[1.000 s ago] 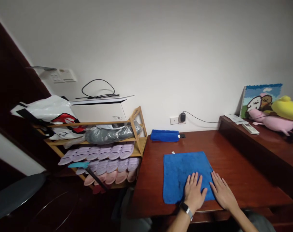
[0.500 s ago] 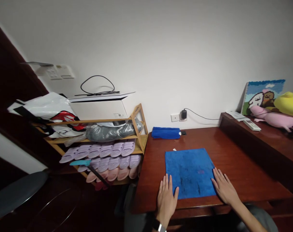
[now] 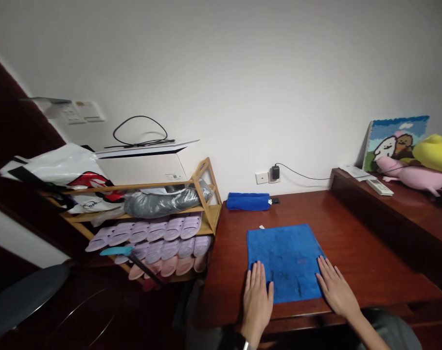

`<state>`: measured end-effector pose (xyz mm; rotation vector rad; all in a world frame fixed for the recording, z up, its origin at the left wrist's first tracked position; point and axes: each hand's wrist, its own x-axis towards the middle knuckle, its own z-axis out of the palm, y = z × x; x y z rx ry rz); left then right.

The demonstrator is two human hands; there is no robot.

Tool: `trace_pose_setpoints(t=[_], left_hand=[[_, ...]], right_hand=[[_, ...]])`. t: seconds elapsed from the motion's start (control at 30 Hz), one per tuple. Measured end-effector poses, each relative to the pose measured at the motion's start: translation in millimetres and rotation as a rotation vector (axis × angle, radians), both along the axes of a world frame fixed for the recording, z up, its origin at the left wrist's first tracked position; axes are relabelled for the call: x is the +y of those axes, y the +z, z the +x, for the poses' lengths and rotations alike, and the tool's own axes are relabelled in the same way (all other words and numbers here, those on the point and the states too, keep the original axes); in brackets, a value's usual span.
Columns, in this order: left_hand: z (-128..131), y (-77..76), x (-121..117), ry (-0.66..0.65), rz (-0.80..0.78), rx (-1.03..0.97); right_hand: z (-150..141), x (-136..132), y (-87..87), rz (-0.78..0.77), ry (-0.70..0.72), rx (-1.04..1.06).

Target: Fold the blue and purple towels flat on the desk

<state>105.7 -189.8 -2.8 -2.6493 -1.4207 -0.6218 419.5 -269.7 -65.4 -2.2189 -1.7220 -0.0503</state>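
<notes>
A blue cloth [image 3: 284, 260] with dark stains lies spread flat on the reddish-brown wooden table [image 3: 355, 228], close to its front edge. My left hand [image 3: 257, 299] rests palm down over the cloth's near left edge, fingers stretched forward and thumb out to the side. On the opposite side, my right hand [image 3: 336, 287] lies flat with its fingertips along the cloth's right edge. Neither hand grips anything. Toward the wall is a folded darker blue cloth [image 3: 248, 201] with a small white tag.
Left of the table stands a wooden rack [image 3: 208, 214] with several slippers [image 3: 157, 231], bags and a white box [image 3: 144, 167]. A black plug [image 3: 275, 172] sits in the wall socket. On the raised right-hand surface are a remote control [image 3: 380, 187], a pink plush toy [image 3: 412, 174] and a picture [image 3: 384, 141].
My left hand has moved slightly right and further onto the cloth. My right hand has shifted a little left onto the cloth's edge. The view has turned slightly.
</notes>
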Motion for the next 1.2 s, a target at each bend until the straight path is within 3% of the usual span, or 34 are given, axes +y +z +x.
trace_pose_setpoints(t=[0.2,0.33,0.53,1.0,1.2], left_hand=[[79,25.2,9,-0.219,-0.143,-0.037],[108,24.6,27,-0.239,-0.202,-0.055],[109,12.1,33,-0.198,-0.219,-0.05],[111,5.8,34,-0.21,-0.212,-0.019],[106,30.2,28,-0.222,-0.185,-0.145]], right_hand=[[-2,0,4.6,0.003,-0.001,-0.013],[-2,0,7.3,-0.02,-0.001,-0.016],[-2,-1,8.3,-0.045,0.002,-0.025],[-4,-3,17.1,-0.063,0.002,0.022],[-5,-4,18.6,-0.074,-0.002,0.008]])
